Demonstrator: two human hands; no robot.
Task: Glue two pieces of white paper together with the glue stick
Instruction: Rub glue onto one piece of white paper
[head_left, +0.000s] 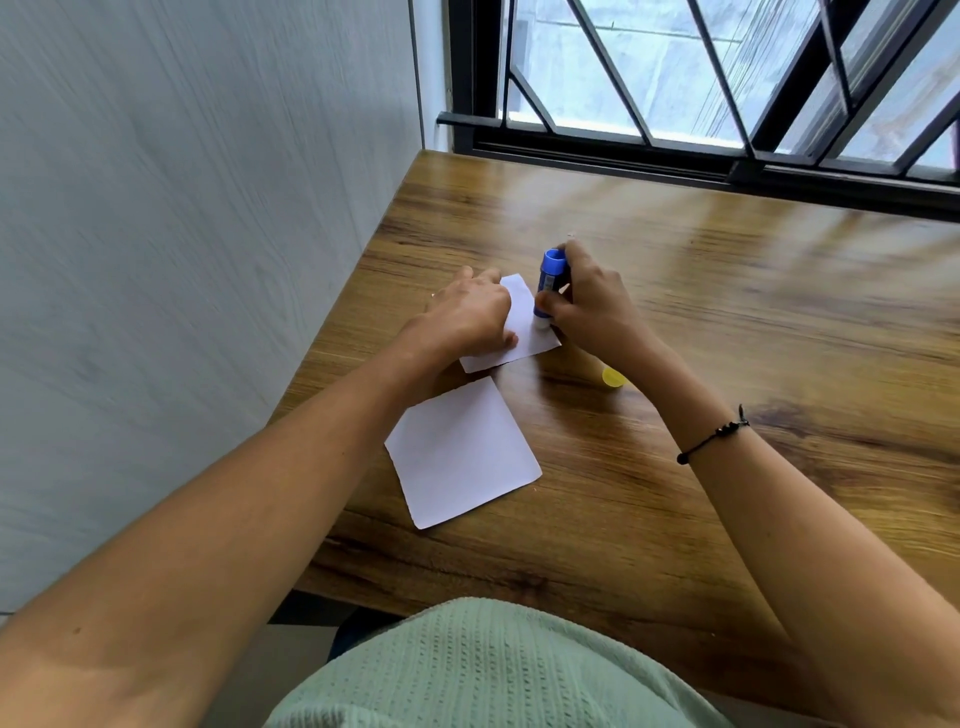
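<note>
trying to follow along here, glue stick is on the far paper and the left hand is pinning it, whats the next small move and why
Probably drag the glue stick across the far paper toward its uncovered part. The right hand holds the stick tip down near the sheet's right edge, the left hand presses the sheet flat, and the near paper lies apart, not yet joined.

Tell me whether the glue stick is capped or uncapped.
Uncapped. The glue stick, held in the right hand, presses its bare white tip onto the far paper; a yellow cap lies apart.
</note>
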